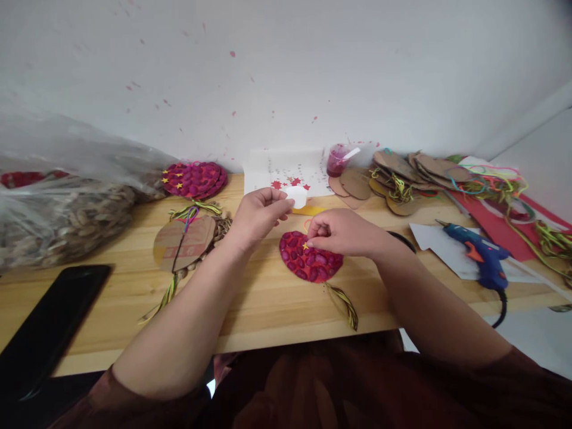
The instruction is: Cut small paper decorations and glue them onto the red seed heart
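Note:
A round red ornament [313, 262] covered in painted seeds lies on the wooden table [268, 304] in front of me, with a yellow-green tassel [346, 305] trailing off its lower edge. My right hand [342, 233] rests on its top edge, fingers pinched together at a small yellow star [305, 245]. My left hand [259, 213] hovers just left of it, fingers closed on a small white piece [297, 196], perhaps a sticker backing.
A plastic bag of seeds [62, 208] fills the left. A black phone [44, 333] lies at the front left. Finished red ornaments [194, 179] and a cardboard disc [183, 241] sit behind my left arm. A blue glue gun [480, 253], cardboard shapes [402, 176] and coloured cords [496, 182] lie right. A sticker sheet [286, 170] and a small pink cup [336, 159] stand by the wall.

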### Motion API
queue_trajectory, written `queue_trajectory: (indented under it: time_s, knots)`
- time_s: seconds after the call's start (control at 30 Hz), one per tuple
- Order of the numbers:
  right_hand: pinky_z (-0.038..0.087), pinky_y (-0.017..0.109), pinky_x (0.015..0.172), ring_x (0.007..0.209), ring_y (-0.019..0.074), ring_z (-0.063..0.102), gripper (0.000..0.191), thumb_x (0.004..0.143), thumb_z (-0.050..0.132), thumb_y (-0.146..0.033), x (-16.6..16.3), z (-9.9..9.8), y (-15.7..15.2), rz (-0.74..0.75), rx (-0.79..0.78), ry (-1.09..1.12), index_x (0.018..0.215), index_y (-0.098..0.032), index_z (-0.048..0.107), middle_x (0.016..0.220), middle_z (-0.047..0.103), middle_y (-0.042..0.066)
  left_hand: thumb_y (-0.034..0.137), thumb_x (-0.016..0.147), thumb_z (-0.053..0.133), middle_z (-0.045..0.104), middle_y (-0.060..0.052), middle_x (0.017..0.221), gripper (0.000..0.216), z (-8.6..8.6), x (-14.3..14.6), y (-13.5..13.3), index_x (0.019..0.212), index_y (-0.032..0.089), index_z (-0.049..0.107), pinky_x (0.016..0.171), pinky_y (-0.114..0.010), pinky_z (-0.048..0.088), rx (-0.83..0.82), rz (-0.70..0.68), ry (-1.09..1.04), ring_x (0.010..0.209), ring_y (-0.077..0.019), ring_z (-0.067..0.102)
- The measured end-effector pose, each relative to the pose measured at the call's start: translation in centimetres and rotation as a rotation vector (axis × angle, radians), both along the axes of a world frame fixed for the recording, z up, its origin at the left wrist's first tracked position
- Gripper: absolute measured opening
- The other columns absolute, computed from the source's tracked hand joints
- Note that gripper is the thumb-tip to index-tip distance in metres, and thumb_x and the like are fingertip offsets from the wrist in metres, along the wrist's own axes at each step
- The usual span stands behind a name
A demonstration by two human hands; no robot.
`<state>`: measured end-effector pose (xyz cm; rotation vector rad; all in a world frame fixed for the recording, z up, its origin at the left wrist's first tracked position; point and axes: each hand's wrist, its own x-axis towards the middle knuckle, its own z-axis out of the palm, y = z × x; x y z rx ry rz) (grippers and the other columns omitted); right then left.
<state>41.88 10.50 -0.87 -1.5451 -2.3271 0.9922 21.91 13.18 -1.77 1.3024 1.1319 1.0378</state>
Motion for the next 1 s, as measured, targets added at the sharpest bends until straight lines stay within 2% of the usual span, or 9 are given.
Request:
queue_trajectory:
  time_s: [0.2, 0.47, 0.67, 0.8, 1.0]
  knots:
    - [0.032, 0.026, 0.057, 0.058, 0.0114, 0.054, 0.004, 0.076, 0.063, -0.018, -0.7, 0.0, -0.2, -0.022, 0.033, -0.074, 0.074, -0.017, 0.066, 0.067, 0.067, 0.000, 0.034, 0.070, 0.076, 0.064, 0.000, 0.066, 0.022, -0.2, -0.1, 0.1, 0.072, 0.017, 0.062, 0.055, -0.023, 0.039, 0.000, -0.004, 0.012, 0.060, -0.0107, 0.055]
    - [0.033, 0.026, 0.056, 0.055, 0.0105, 0.049, 0.009, 0.076, 0.062, -0.018, -0.7, 0.0, -0.1, 0.007, 0.013, -0.058, 0.067, -0.018, 0.062, 0.060, 0.060, -0.003, 0.033, 0.070, 0.076, 0.064, 0.000, 0.067, 0.021, 0.0, 0.0, 0.0, 0.072, 0.017, 0.062, 0.055, -0.022, 0.039, -0.006, -0.013, 0.016, 0.060, -0.0102, 0.055]
    - [0.036, 0.026, 0.058, 0.061, 0.0125, 0.054, 0.016, 0.078, 0.063, -0.032, 0.4, 0.8, 0.2, -0.025, -0.030, 0.045, 0.070, -0.018, 0.063, 0.068, 0.064, -0.001, 0.033, 0.070, 0.075, 0.065, 0.000, 0.067, 0.021, -0.2, -0.1, 0.1, 0.072, 0.017, 0.061, 0.054, -0.022, 0.039, -0.017, -0.008, 0.036, 0.059, -0.0104, 0.055]
    - [0.034, 0.027, 0.057, 0.061, 0.0133, 0.053, 0.020, 0.081, 0.061, -0.035, 0.6, 0.6, 0.3, 0.014, 0.019, -0.038, 0.073, -0.018, 0.067, 0.067, 0.064, -0.001, 0.034, 0.070, 0.075, 0.065, 0.000, 0.067, 0.021, -0.2, -0.1, 0.2, 0.073, 0.017, 0.061, 0.053, -0.022, 0.040, -0.022, 0.001, 0.044, 0.058, -0.0103, 0.055]
    - [0.030, 0.027, 0.055, 0.058, 0.0127, 0.052, 0.020, 0.080, 0.063, -0.032, -0.3, -0.2, 0.1, 0.027, 0.060, -0.130, 0.066, -0.018, 0.062, 0.062, 0.064, -0.001, 0.033, 0.071, 0.074, 0.065, -0.001, 0.068, 0.021, -0.1, -0.1, 0.1, 0.074, 0.017, 0.062, 0.054, -0.023, 0.040, -0.021, -0.004, 0.058, 0.059, -0.0106, 0.056]
